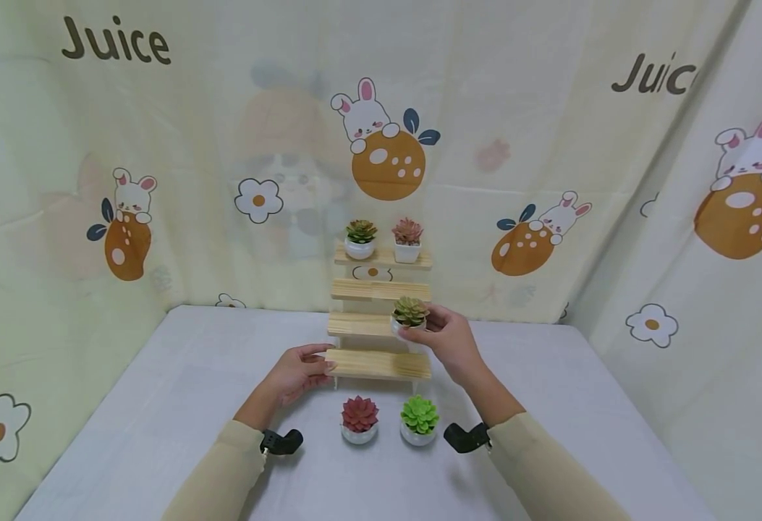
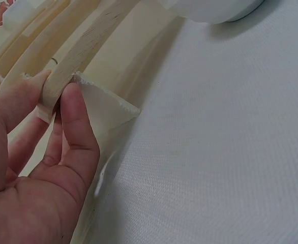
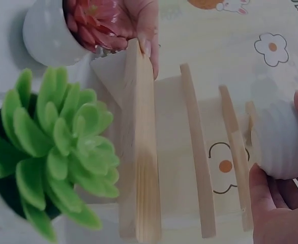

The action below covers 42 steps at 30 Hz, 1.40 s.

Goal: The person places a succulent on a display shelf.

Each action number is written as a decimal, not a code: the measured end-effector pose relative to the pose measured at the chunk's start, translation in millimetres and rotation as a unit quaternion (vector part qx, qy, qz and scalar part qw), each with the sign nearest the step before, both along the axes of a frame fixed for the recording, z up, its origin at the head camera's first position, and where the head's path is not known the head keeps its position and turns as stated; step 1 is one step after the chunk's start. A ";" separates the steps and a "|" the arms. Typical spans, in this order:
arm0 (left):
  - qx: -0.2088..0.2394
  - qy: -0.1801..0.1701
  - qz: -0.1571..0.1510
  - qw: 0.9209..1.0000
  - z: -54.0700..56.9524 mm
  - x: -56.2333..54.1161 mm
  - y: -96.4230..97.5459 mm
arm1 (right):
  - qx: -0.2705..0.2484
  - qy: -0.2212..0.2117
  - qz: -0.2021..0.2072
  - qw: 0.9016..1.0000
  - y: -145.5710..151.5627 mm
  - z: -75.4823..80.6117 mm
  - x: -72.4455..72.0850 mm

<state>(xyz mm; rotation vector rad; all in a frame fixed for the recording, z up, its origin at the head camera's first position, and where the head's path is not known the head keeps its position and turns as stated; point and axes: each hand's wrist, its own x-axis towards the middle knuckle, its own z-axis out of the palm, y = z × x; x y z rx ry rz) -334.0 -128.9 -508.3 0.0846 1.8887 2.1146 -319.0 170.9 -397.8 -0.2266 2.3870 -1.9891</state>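
My left hand (image 1: 297, 376) pinches the left end of the lowest board of a stepped wooden shelf stand (image 1: 377, 364). In the left wrist view, thumb and fingers lie on opposite faces of that board (image 2: 85, 51). My right hand (image 1: 452, 341) holds a potted succulent (image 1: 409, 311) with olive-green leaves, in front of the right part of the second board from the bottom. The right wrist view shows its ribbed white pot (image 3: 281, 140) between thumb and fingers, tilted sideways in the picture.
On the top board stand a dark green succulent (image 1: 360, 239) and a pink one (image 1: 408, 240). A red succulent (image 1: 360, 416) and a bright green one (image 1: 419, 418) sit on the white tablecloth (image 1: 179, 405) before the stand. A printed curtain (image 1: 211, 130) hangs behind.
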 end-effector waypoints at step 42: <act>0.007 -0.014 0.006 1.000 0.3 0.5 -1.6 | -0.022 0.038 -0.008 0.999 -69.4 19.9 -55.4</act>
